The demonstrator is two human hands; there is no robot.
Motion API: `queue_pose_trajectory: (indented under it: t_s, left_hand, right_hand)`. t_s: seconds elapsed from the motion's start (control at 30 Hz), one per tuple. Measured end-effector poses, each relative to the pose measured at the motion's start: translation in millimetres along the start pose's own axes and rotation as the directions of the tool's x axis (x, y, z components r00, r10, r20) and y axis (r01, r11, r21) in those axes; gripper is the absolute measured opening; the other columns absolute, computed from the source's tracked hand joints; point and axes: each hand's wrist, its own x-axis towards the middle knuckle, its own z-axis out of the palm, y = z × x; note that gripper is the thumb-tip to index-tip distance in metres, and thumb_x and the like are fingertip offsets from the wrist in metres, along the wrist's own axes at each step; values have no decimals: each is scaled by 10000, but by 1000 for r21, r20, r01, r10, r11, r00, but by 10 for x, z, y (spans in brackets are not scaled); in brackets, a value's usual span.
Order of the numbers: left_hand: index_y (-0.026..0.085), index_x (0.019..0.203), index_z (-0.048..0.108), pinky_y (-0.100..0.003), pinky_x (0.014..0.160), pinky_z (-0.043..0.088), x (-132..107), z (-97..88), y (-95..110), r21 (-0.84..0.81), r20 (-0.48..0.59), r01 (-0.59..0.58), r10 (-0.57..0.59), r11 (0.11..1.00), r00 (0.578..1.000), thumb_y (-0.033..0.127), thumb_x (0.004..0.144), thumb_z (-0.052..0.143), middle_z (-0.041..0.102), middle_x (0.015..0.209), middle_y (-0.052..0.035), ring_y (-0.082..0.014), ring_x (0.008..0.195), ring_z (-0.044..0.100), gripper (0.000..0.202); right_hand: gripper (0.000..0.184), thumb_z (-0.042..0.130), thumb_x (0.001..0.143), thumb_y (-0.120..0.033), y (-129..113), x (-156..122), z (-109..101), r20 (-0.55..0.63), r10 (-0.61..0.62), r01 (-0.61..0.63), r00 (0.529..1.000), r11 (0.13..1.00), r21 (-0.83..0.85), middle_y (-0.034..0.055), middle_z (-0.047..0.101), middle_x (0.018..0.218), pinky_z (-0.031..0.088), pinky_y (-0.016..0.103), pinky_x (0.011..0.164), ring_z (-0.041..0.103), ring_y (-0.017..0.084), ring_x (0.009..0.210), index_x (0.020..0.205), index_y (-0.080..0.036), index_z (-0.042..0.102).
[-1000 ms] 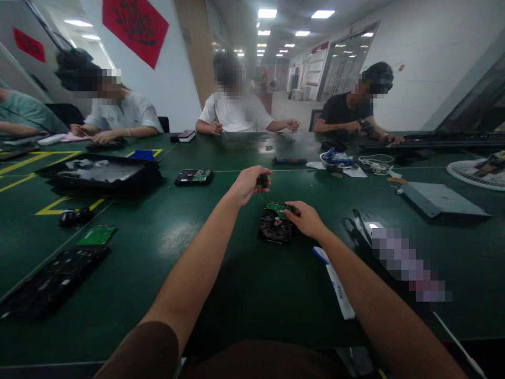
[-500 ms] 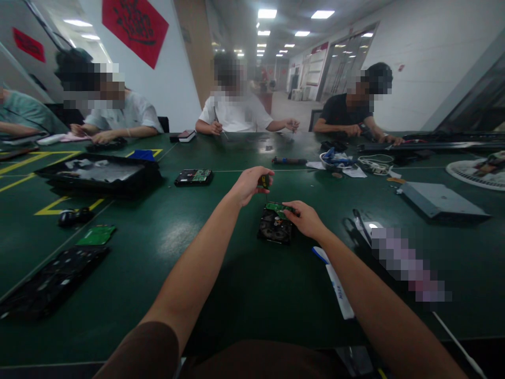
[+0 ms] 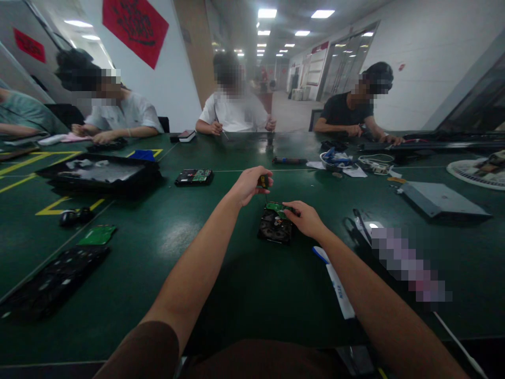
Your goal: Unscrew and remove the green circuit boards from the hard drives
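A black hard drive (image 3: 274,226) with a green circuit board on its far end lies on the dark green table (image 3: 236,295) in front of me. My left hand (image 3: 246,185) is closed round the dark handle of a screwdriver (image 3: 263,182), held upright just above the drive's far left corner. My right hand (image 3: 305,218) rests on the drive's right side, fingers pinched on the edge of the green board.
A second hard drive (image 3: 194,177) lies further left, beside a black tray (image 3: 98,173). A loose green board (image 3: 97,235) and a black panel (image 3: 51,281) sit at my left. A white-and-blue tool (image 3: 335,287) and a grey case (image 3: 440,200) are at my right. Three people work across the table.
My hands have hardly moved; the left hand has turned slightly on the screwdriver handle. The person opposite has drawn an outstretched arm back toward the body.
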Motion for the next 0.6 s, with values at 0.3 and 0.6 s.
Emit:
queue_pose_trajectory:
  t_s: [0.3, 0.6]
  left_hand:
    - [151, 827, 704, -236, 568, 512, 29, -26, -24, 84, -60, -72, 77, 994, 995, 306, 817, 622, 660, 854, -84, -166, 770, 613, 175]
    - [141, 856, 665, -301, 640, 555, 8, 17, -24, -36, -8, -24, 23, 999, 1000, 298, 833, 618, 693, 859, -110, -200, 797, 656, 166]
  right_hand:
    - [326, 611, 976, -356, -7, 0, -3, -9, -2, 2, 1000, 1000, -24, 69, 701, 1193, 505, 334, 772, 626, 173, 848, 1278, -275, 701]
    - [335, 605, 980, -359, 1, -4, -4, -1, 2, -2, 1000, 1000, -14, 73, 696, 1200, 504, 335, 768, 625, 172, 850, 1289, -265, 693]
